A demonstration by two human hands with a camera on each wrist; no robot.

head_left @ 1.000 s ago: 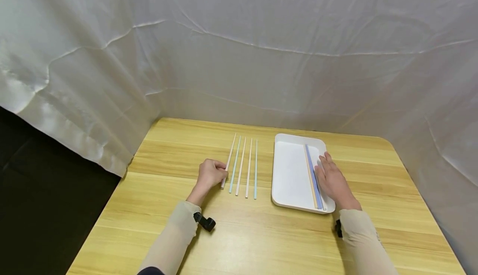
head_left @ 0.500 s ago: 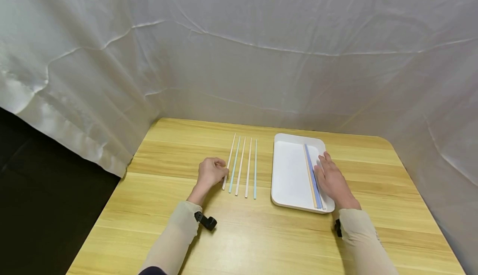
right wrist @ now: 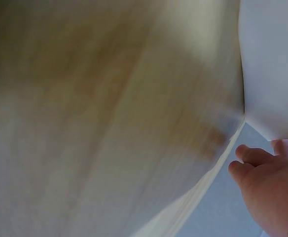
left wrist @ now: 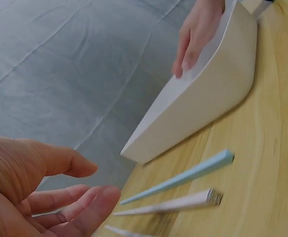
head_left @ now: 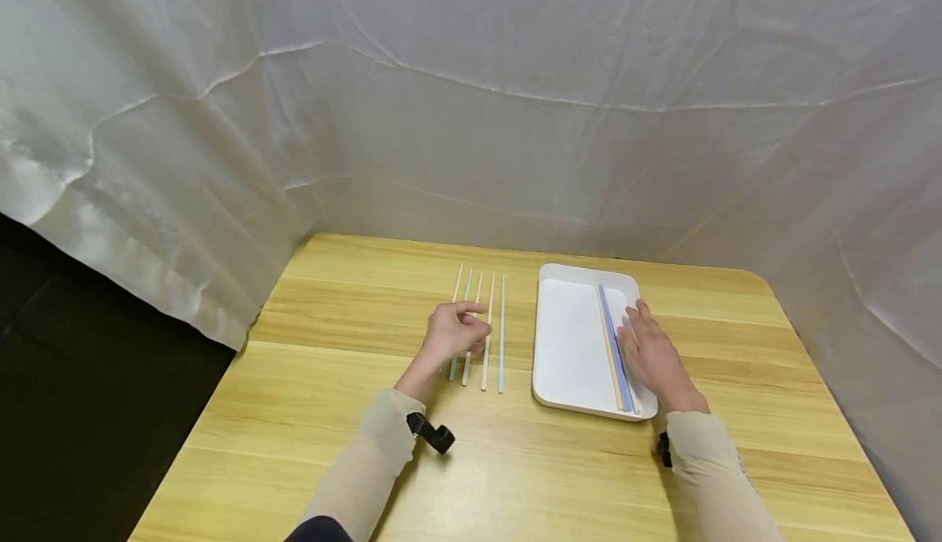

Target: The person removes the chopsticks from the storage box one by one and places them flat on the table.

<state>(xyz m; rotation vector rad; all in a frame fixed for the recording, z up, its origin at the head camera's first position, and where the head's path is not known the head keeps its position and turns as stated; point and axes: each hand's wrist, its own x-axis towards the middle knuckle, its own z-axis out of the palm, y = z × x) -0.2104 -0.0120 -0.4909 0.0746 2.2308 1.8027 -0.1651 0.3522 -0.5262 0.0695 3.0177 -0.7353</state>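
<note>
Several thin chopsticks, pale pink and light blue, lie side by side on the table; the rightmost is a light blue chopstick. Over this row hovers my left hand, hiding parts of the left ones. In the left wrist view its thumb and fingers stand apart, holding nothing, near the light blue chopstick and a pale pink chopstick. To the right is a white tray containing a yellow chopstick and blue chopsticks. My right hand rests on the tray's right rim, fingers extended.
The wooden table has its back edge against a pale hanging curtain. A dark area lies beyond the table on the left. The tray's side wall rises above the tabletop.
My left hand has left the leftmost pale pink chopstick, which it was touching, and moved right over the row. That chopstick stays on the table. My right hand keeps its place on the tray.
</note>
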